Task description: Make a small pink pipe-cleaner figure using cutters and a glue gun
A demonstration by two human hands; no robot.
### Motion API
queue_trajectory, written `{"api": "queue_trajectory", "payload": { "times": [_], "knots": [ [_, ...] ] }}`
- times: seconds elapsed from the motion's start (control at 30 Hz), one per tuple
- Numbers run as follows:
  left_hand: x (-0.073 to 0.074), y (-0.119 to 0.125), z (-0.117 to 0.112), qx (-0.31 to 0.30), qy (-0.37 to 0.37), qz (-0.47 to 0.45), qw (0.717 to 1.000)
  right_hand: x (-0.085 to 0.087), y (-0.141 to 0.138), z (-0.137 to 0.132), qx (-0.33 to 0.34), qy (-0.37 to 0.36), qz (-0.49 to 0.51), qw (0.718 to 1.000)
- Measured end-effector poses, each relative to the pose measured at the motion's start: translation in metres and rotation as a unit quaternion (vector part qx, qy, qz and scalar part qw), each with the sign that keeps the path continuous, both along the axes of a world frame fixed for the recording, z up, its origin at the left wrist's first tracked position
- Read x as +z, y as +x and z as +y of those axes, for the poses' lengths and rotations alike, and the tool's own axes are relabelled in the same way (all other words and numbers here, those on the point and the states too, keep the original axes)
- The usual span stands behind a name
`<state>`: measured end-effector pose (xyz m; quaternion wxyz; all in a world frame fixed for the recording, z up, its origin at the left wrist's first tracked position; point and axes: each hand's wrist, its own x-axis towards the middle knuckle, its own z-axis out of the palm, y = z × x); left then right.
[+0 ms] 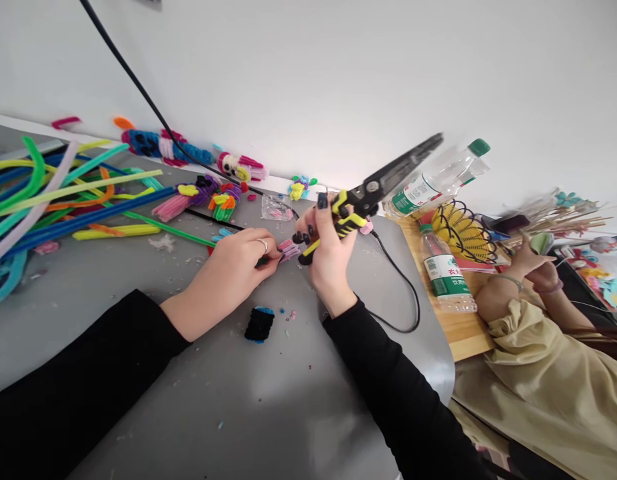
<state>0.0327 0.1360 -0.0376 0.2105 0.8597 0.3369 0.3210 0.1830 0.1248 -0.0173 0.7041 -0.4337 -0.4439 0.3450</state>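
My left hand (243, 260), with a ring on one finger, is closed in a pinch just above the grey table. From its fingertips a small bundle of pink and purple pipe cleaners (289, 250) sticks out to the right. My right hand (329, 257) grips the black and yellow handles of a pair of scissors (373, 187); the dark blades point up and to the right, away from the bundle. Nearer to me on the table lies a small black pipe-cleaner block (260, 325) with blue edges. Fluffy scraps are scattered around it.
Loose coloured pipe cleaners (63, 200) heap at the left. Several pipe-cleaner figures (168, 147) line the wall. A black cable (416, 300) loops at the right. Beyond are water bottles (446, 273), a yellow basket (463, 230) and another person's hands (531, 263).
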Motion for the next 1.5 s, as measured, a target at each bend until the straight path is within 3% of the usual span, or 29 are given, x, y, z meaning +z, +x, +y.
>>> {"api": "queue_trajectory", "payload": {
  "times": [0.33, 1.33, 1.5],
  "knots": [
    [-0.0004, 0.0015, -0.0001, -0.001, 0.003, 0.006, 1.000, -0.0057, -0.0012, -0.0054, 0.039, 0.007, -0.070, 0.997],
    [-0.0048, 0.0059, -0.0005, -0.022, -0.005, -0.008, 1.000, -0.0007, 0.0005, -0.0077, 0.045, 0.021, -0.073, 0.996],
    [-0.0046, 0.0057, -0.0003, -0.020, -0.005, 0.004, 1.000, -0.0021, 0.0005, -0.0087, 0.053, -0.009, -0.087, 0.995]
  ]
}}
